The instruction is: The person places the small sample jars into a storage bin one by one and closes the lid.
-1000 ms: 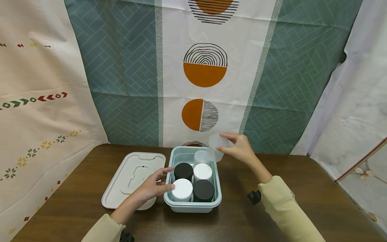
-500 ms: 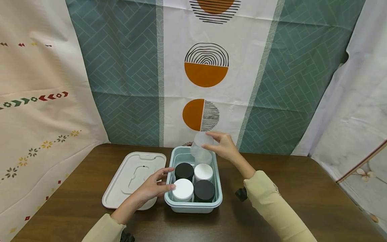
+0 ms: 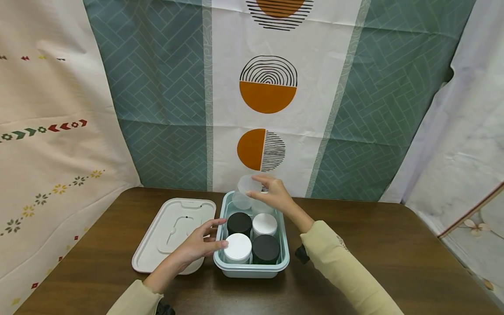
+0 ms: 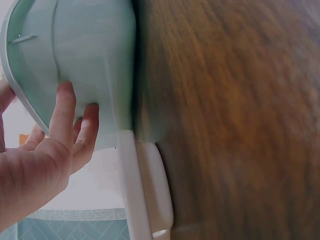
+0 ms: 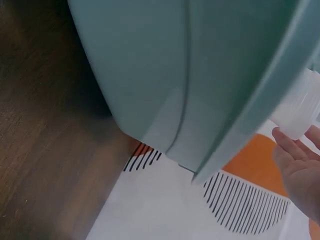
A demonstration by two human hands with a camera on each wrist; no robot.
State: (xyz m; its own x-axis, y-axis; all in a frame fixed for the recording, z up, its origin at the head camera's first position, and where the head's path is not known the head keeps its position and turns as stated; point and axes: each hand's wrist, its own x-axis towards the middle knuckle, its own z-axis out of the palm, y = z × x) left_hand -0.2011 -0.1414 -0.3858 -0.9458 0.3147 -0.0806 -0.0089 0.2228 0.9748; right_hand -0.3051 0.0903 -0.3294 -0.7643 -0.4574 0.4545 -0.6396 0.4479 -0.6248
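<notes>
A light blue plastic bin (image 3: 252, 273) stands on the table. My left hand (image 3: 201, 240) holds its left side, thumb over the rim and fingers (image 4: 62, 112) against the outer wall. My right hand (image 3: 275, 196) pinches a translucent jar (image 3: 242, 200) by its top, tilted over the bin's far left corner. Another translucent jar (image 3: 262, 207) sits at the far right inside, partly behind the right hand. Nearer stand a black-lidded jar (image 3: 239, 223), a white-lidded jar (image 3: 264, 224), a second white-lidded jar (image 3: 238, 247) and a second black-lidded jar (image 3: 265, 248).
A white lid (image 3: 165, 240) lies flat on the brown wooden table (image 3: 354, 262), left of the bin and partly under the left forearm. Patterned cloth (image 3: 267, 148) hangs close behind the table's far edge. More cloth hangs at both sides.
My right hand has carried the translucent jar leftward, from beyond the bin's right rim to above its far left corner. The left hand has stayed on the bin.
</notes>
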